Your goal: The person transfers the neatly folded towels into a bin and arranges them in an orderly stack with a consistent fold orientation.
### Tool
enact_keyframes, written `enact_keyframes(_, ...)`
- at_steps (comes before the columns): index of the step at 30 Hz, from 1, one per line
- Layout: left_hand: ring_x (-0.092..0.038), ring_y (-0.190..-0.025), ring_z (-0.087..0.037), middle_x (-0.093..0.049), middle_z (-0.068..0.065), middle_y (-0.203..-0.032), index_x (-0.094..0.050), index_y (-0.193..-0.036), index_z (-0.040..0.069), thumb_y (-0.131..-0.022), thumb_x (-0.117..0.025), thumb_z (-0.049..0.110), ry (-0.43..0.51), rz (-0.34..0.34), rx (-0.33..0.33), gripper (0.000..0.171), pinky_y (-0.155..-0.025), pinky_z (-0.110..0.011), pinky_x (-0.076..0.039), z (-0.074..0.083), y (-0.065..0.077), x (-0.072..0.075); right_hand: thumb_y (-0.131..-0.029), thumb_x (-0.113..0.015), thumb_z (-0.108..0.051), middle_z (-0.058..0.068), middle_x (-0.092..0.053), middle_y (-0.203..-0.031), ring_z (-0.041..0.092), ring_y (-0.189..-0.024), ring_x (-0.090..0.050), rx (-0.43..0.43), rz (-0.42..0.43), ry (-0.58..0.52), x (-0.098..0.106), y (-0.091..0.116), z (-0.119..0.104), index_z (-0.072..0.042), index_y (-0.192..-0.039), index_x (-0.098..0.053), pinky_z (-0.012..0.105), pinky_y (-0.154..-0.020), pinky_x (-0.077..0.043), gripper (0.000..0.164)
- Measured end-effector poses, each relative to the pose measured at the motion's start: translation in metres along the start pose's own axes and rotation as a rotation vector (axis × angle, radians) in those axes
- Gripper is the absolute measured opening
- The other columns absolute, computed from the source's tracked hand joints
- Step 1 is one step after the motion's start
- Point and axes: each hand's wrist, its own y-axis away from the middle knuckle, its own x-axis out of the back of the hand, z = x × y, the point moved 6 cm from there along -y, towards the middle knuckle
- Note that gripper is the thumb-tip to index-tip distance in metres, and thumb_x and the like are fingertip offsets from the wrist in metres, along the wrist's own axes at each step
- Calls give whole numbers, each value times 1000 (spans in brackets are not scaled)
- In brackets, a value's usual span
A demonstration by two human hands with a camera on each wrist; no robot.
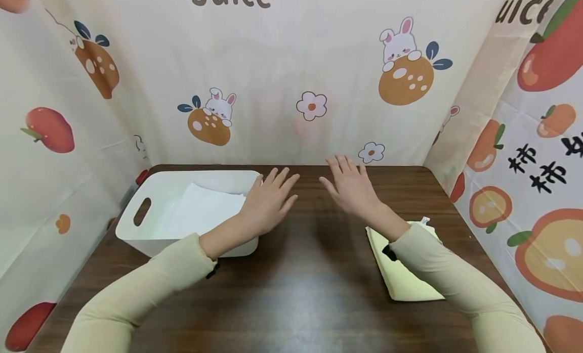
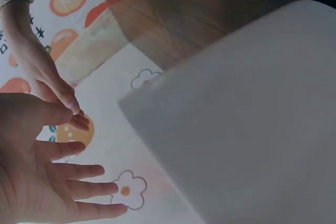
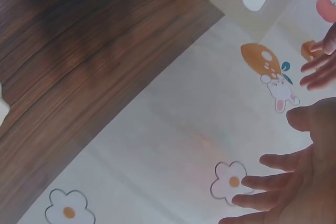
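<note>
Both hands are held up above the table with fingers straight and spread, and nothing is in either one. In the head view my left hand (image 1: 265, 204) is over the right end of a white plastic bin (image 1: 136, 231), covering part of its rim. Inside the bin lies a white sheet-like item (image 1: 211, 207); its kind is unclear. My right hand (image 1: 352, 188) hovers near the back of the table, to the left of and beyond a folded pale yellow cloth (image 1: 410, 279). The right forearm hides part of that cloth. In the left wrist view the bin's wall (image 2: 236, 119) looms close.
The dark wooden table (image 1: 296, 302) meets a printed curtain (image 1: 273, 54) at the back, with more printed sheets along both sides. A small white tag (image 1: 425, 220) sticks out from the cloth's far edge. An oval handle hole (image 1: 142, 212) pierces the bin's left end.
</note>
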Motion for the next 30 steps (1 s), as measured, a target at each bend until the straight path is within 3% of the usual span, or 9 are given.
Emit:
enact_keyframes(5,-37,-144,-39,-41,-18,-157,-44,-154,13,-107,-51,34,22,0,-9,51,-114,-59,-31,8,-3,-5,-109,-44,-39,25,-30,-160,44,-149,-21,-34,-17,-10,2,7,11,-3,-157,-32,67,-115,-19,61)
enact_keyframes(14,-34,-146,-36,-38,-17,-159,-41,-155,15,-108,-49,35,106,-66,-21,52,-116,-55,-30,26,-14,-15,-109,-45,-36,28,-33,-157,47,-147,-25,-47,2,-30,3,17,32,-1,-154,-36,69,-113,-21,58)
enact_keyframes(23,-39,-143,-37,-43,-18,-155,-44,-153,12,-108,-49,34,111,-45,-91,51,-114,-54,-34,50,-18,-26,-109,-45,-34,29,-31,-158,48,-148,-21,-99,-16,-71,4,28,51,1,-154,-36,70,-114,-17,58)
enact_keyframes(30,-42,-142,-35,-45,-17,-154,-44,-153,12,-108,-50,33,235,-64,-92,50,-115,-49,-35,66,-25,-32,-110,-45,-32,29,-36,-154,47,-146,-25,-127,9,-77,3,38,66,2,-152,-38,71,-112,-18,55)
